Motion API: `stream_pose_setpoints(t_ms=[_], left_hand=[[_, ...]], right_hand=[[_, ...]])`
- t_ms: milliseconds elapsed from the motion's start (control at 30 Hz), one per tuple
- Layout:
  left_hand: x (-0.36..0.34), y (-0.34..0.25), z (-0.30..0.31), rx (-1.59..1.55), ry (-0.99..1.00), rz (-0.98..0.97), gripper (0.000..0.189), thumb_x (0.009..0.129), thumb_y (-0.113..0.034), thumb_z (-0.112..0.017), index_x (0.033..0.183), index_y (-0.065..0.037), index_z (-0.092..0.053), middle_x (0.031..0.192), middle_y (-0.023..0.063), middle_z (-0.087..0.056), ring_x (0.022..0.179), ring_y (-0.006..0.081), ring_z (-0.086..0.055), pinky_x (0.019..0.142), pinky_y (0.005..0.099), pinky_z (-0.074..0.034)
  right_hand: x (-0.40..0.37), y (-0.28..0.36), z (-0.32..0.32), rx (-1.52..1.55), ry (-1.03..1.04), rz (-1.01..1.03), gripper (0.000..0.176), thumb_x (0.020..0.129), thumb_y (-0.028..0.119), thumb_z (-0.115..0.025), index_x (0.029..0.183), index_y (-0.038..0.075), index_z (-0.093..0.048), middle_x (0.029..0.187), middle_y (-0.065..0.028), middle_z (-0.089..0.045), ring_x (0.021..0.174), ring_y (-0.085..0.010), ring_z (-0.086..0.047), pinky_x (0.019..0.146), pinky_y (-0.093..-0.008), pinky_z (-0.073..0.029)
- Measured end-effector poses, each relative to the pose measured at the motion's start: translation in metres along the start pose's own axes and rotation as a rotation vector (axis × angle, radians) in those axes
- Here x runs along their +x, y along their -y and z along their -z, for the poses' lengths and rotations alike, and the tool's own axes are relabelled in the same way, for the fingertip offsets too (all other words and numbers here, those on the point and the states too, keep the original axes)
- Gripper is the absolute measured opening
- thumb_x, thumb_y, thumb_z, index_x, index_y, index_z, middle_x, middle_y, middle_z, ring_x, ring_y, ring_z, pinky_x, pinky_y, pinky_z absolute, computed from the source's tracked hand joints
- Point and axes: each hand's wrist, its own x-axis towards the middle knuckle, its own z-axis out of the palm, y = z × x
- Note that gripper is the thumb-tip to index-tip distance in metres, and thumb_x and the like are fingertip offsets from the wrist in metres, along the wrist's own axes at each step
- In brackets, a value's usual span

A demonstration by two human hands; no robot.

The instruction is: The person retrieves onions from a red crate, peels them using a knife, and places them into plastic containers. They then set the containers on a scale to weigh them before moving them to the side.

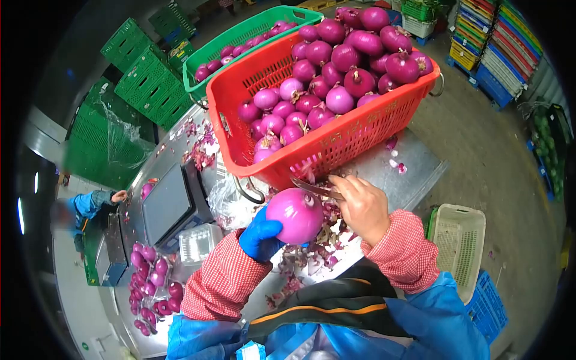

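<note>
My left hand (259,235), in a blue glove, is closed around a large peeled red onion (294,216) held above the metal table (414,174). In my bare right hand (364,207) is a knife (316,189) with a curved, dark blade. Its blade lies close to the top of the onion; whether it touches is hard to tell. Just beyond both hands stands a red basket (336,147), heaped with shiny red onions (321,54). Loose onion skins (324,252) litter the table under my hands.
A scale (168,201) and clear plastic trays (200,241) are left of my hands, with packed onions (153,276) nearby. Behind the red basket is a green crate (258,30) holding onions. A beige basket (459,240) stands at right. Another person's hand (119,196) shows far left.
</note>
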Motion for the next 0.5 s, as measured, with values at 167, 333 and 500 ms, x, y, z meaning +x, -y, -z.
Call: stream_pose_setpoints(t_ms=[167, 333, 500], left_hand=[[-0.006, 0.007, 0.012, 0.277, -0.066, -0.141, 0.085, 0.072, -0.028, -0.079, 0.143, -0.002, -0.038, 0.134, 0.0138, -0.053, 0.123, 0.0263, -0.054, 0.107, 0.0419, -0.042], [-0.008, 0.01, 0.005, 0.301, -0.294, -0.054, 0.09, 0.079, -0.03, -0.079, 0.149, -0.002, -0.029, 0.138, 0.0137, -0.049, 0.116, 0.0237, -0.058, 0.094, 0.0384, -0.051], [-0.015, 0.023, 0.031, 0.984, -0.028, -0.275, 0.114, 0.066, -0.026, -0.09, 0.153, -0.006, -0.02, 0.143, 0.0145, -0.042, 0.126, 0.0272, -0.05, 0.1, 0.0399, -0.046]], right_hand=[[-0.025, 0.005, -0.005, 0.266, -0.064, -0.158, 0.041, 0.081, 0.011, -0.069, 0.121, 0.007, -0.06, 0.089, -0.011, -0.065, 0.078, -0.0285, -0.067, 0.07, -0.036, -0.055], [-0.019, 0.038, 0.011, 0.749, 0.195, -0.365, 0.052, 0.09, 0.022, -0.068, 0.136, 0.008, -0.048, 0.087, -0.0087, -0.064, 0.079, -0.0206, -0.066, 0.075, -0.0324, -0.054], [-0.039, 0.021, -0.021, 1.564, 0.237, -0.771, 0.042, 0.099, 0.038, -0.055, 0.124, 0.004, -0.051, 0.08, -0.008, -0.062, 0.061, -0.0151, -0.059, 0.054, -0.0282, -0.049]])
